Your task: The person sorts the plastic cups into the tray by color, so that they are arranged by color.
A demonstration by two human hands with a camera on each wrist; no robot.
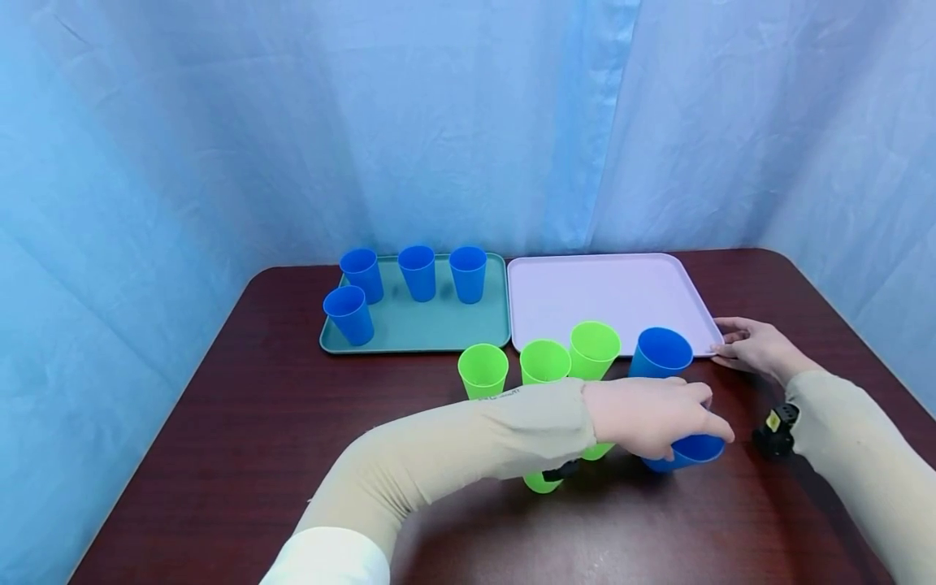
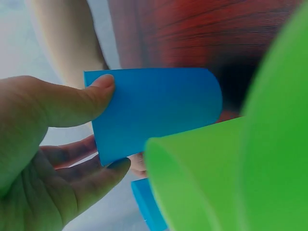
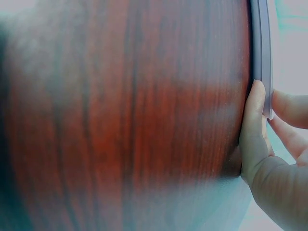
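My left hand [image 1: 658, 418] reaches across to the right and grips a blue cup [image 1: 661, 353] around its middle; the cup stands on the dark wooden table [image 1: 256, 422]. In the left wrist view the thumb [image 2: 77, 103] and fingers pinch the blue cup [image 2: 159, 110] from opposite sides, with a green cup [image 2: 216, 178] close in front. Three green cups [image 1: 544, 361] stand upright in a row just left of the blue one, partly hidden by my left forearm. My right hand [image 1: 746, 345] pinches the near right corner of the lavender tray [image 1: 607, 292]; its thumb [image 3: 255, 115] presses the tray's rim [image 3: 260, 43].
A teal tray [image 1: 431, 329] lies left of the lavender one and carries several upright blue cups [image 1: 417, 272]. A blue curtain encloses the table at the back and sides. Bare tabletop stretches along the near and left sides.
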